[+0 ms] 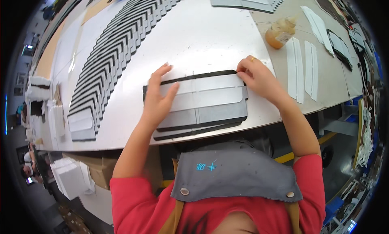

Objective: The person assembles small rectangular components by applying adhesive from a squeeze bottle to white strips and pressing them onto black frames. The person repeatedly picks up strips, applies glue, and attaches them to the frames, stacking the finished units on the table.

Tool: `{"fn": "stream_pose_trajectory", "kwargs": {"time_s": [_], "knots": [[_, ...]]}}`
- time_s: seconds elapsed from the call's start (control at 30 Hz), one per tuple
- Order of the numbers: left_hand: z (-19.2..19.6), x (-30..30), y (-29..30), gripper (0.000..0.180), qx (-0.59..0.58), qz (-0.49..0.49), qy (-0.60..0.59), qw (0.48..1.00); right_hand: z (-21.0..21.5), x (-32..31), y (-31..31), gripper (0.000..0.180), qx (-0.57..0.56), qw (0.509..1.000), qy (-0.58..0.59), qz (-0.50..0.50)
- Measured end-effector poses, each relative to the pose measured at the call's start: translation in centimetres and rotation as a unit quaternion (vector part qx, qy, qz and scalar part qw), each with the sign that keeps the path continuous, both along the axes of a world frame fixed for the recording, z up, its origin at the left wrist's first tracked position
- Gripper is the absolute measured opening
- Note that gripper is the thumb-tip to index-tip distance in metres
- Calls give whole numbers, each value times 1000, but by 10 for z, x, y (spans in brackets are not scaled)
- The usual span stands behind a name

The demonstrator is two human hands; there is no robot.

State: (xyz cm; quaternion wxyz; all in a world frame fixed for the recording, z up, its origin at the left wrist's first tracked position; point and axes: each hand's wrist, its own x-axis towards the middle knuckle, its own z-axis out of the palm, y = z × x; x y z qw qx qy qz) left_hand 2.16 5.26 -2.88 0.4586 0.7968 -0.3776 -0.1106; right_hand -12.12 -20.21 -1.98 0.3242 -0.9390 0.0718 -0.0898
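In front of me at the table's near edge lies a flat grey and white panel with black edging, on top of another like it whose black edge shows below. My left hand is over the panel's left end, thumb and fingers spread apart. At the panel's upper right corner, my right hand has its thumb and fingers pinched on the black edge strip. A ring is on one of its fingers. What lies under the left palm is hidden.
A long overlapping row of black-edged panels runs along the left. More panels are stacked at the far side. A bottle of amber liquid stands right, near white strips. White blocks sit on a box below left.
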Motion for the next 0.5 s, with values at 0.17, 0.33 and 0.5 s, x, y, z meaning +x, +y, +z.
{"fn": "stream_pose_trajectory", "kwargs": {"time_s": [0.17, 0.33, 0.5], "knots": [[-4, 23, 19, 55, 61, 31, 11, 998, 29, -6, 10, 6, -23, 993, -118, -6], [28, 42, -4, 70, -45, 20, 304, 951, 69, 11, -15, 7, 7, 971, -238, -32], [32, 83, -49, 63, -178, 11, 290, 940, 120, 59, -65, 13, 157, 968, -166, -104]]}}
